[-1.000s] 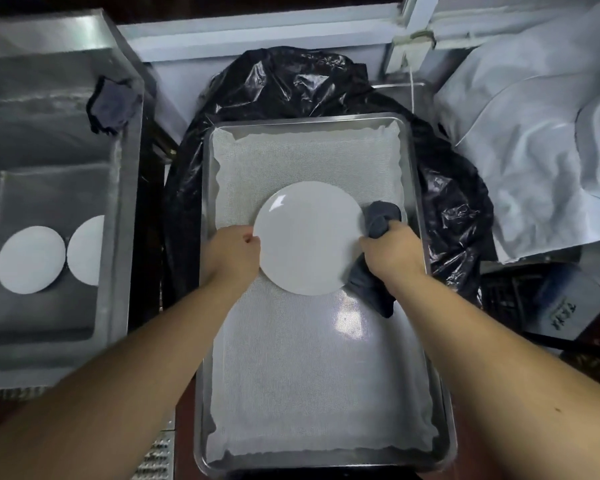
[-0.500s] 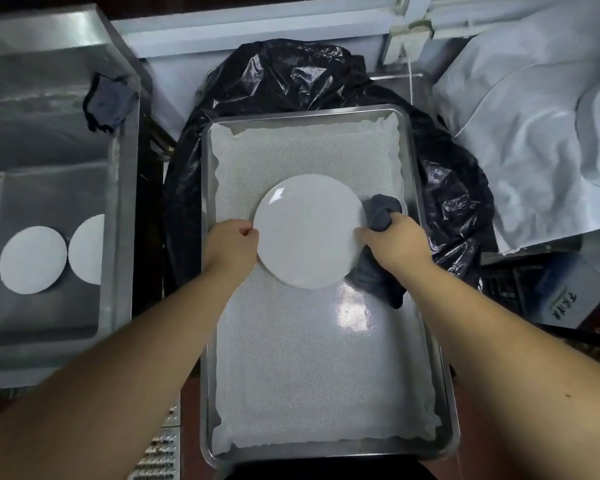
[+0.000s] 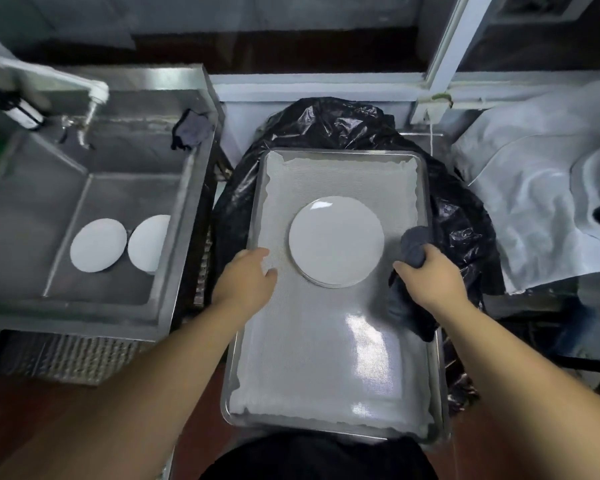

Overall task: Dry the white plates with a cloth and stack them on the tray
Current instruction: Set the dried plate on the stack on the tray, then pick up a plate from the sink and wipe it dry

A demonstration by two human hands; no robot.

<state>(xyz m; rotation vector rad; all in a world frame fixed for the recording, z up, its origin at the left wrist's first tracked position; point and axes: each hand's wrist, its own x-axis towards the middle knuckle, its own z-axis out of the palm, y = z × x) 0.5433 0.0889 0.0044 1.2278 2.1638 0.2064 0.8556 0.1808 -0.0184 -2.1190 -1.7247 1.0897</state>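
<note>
plate stack (image 3: 336,241) sits flat on the lined tray (image 3: 426,188), between both hands, touching neither. edges at its near rim suggest more than 1 plate, count unclear. l hand (image 3: 246,279) just beside the stack's left rim, fingers spread and relaxed, holds nothing. r hand (image 3: 430,276) just right of the stack, fingers curled round the dark cloth (image 3: 409,306), which hangs below the fist. 2 more plates (image 3: 98,244) lie flat in the sink (image 3: 174,313), well left of the l hand, prob next up. handling guess: rigid glazed ceramic or melamine, light-ish, brittle if ceramic, slick while wet. lying flat = no lip to grab from above, so tip 1 edge up w/ fingertips, then pinch the rim thumb on top, fingers under. keep cloth side under it for friction. set down flat on the stack, don't drop, chip risk.
</note>
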